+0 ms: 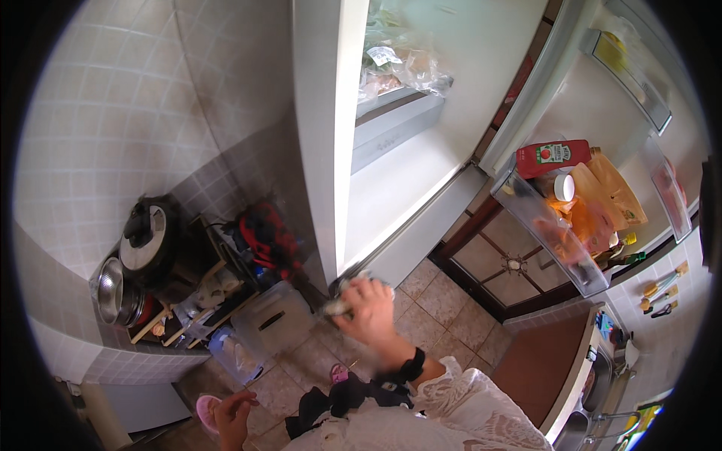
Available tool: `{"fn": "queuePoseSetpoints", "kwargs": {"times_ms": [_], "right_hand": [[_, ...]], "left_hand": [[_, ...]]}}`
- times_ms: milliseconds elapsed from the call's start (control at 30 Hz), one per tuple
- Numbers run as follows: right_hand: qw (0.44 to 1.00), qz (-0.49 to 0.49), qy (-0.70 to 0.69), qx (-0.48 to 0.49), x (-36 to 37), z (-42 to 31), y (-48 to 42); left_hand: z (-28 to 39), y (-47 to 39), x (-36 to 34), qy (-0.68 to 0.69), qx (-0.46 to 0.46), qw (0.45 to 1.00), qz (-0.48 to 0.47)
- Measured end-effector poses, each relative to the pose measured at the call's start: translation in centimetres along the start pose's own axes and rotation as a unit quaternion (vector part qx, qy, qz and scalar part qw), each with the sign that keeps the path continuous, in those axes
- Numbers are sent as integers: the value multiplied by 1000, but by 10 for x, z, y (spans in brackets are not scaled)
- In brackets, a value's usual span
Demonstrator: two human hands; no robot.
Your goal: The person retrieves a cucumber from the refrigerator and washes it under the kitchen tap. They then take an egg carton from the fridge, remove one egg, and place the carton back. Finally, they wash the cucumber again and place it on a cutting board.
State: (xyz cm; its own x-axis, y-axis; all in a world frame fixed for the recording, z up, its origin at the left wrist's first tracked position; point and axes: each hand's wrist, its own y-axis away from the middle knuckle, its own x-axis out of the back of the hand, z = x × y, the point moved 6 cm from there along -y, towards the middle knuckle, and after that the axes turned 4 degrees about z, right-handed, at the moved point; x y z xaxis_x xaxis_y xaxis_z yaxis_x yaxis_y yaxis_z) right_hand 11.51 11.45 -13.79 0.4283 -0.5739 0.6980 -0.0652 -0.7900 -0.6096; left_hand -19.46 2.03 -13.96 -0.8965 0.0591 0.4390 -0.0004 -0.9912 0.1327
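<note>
My right hand (366, 310) is at the lower front corner of an open refrigerator (389, 211), fingers curled over a blurred, light-and-dark item (337, 307). Motion blur hides what that item is. Down at the lower left, my left hand (234, 416) has its fingers bent close together. A pink round object (208, 414), perhaps a bowl, shows just beside it; I cannot tell whether the hand holds it. Inside the refrigerator, clear plastic bags of food (417, 67) lie above a bare lower compartment.
The refrigerator door's shelf (550, 239) holds a Heinz ketchup bottle (553, 158), a white-capped container (564, 187) and pouches (617, 189). Left stand a pressure cooker (163, 248), metal bowls (110, 287) and a lidded plastic box (273, 318). A brown-fronted counter (541, 361) with a sink (598, 389) is right.
</note>
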Motion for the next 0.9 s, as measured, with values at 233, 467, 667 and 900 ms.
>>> {"fn": "queuePoseSetpoints", "kwargs": {"times_ms": [233,467,667,900], "right_hand": [[985,14,-82,152,-2,-11,23],[972,13,-120,201,-2,-17,34],[956,-48,-222,187,-1,-46,40],[965,-174,-175,85,-4,-12,62]], "left_hand": [[-14,-3,-7,62,32,997,-35],[-27,-4,-8,32,56,997,-51],[-39,-24,-26,124,-2,988,-94],[-25,-37,-55,67,19,985,-158]]}}
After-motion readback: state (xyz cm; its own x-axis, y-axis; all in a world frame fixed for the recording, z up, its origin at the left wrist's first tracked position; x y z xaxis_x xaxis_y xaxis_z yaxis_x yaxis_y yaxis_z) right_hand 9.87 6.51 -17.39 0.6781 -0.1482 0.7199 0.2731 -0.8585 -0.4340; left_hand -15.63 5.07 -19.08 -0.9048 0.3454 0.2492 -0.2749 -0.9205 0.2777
